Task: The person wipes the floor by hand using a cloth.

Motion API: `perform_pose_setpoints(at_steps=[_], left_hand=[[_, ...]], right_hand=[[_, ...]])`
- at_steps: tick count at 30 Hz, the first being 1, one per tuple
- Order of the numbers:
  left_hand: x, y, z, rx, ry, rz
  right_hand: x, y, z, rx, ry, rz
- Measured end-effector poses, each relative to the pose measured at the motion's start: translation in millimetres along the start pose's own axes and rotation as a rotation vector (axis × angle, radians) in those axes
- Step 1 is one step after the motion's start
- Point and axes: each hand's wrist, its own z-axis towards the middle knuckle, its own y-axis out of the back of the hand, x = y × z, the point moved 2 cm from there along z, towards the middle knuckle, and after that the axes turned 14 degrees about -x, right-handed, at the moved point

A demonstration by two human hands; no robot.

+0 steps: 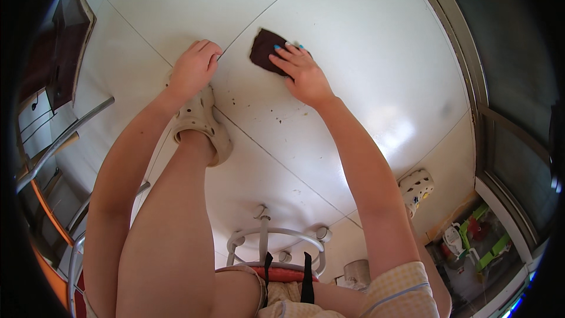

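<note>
My right hand (304, 73) lies over a folded dark maroon cloth (264, 51), fingers spread, pressing it to the white tiled floor (375, 26). Part of the cloth is hidden under the palm. Blue and pale polish shows on some nails. My left hand (194, 66) hangs loosely curled above the toe of a beige clog (194, 115) on my left foot; nothing shows in its fingers. Small dark crumbs and bits of debris (279, 120) are scattered on the tiles between the clog and my right forearm.
Under me is a wheeled stool (276, 232) with a red seat. My other clog (416, 187) is at the right, near a metal-framed glass sliding door (503, 53). Metal-tube chair legs (66, 141) and a dark wooden piece (73, 48) stand left. Green and red items (476, 234) lie lower right.
</note>
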Motion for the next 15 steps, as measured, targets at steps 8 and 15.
perform_pose_setpoints(at_steps=[8, 15], left_hand=[[-0.8, 5.4, -0.7, -0.049, -0.053, -0.061], [9.2, 8.4, -0.1, -0.079, -0.041, -0.057]], right_hand=[[45.1, 0.5, -106.0, 0.46, 0.131, 0.026], [85.5, 4.8, -171.8, 0.495, 0.097, 0.449]])
